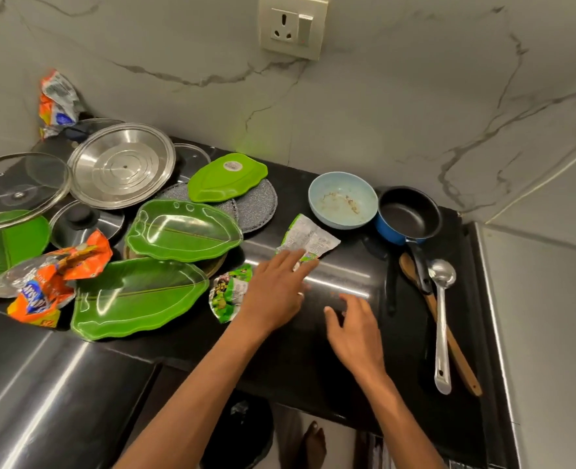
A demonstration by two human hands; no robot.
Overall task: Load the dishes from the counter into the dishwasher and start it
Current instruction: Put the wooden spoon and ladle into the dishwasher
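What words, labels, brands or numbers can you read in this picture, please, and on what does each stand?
No text here can be read for certain.
On the front orange wrapper: lettering crumpled and blurred.
On the rear orange wrapper by the wall: blurred.
On the green snack packet: print blurred.
On the silver packet: fine print too small.
On the sticker of the small green plate: too small.

Lids and leaf-shaped plates are overlapping across the counter's left half. A bowl is sitting far right of them, with a saucepan just right of it. Nearer, a ladle is lying across a wooden spatula.
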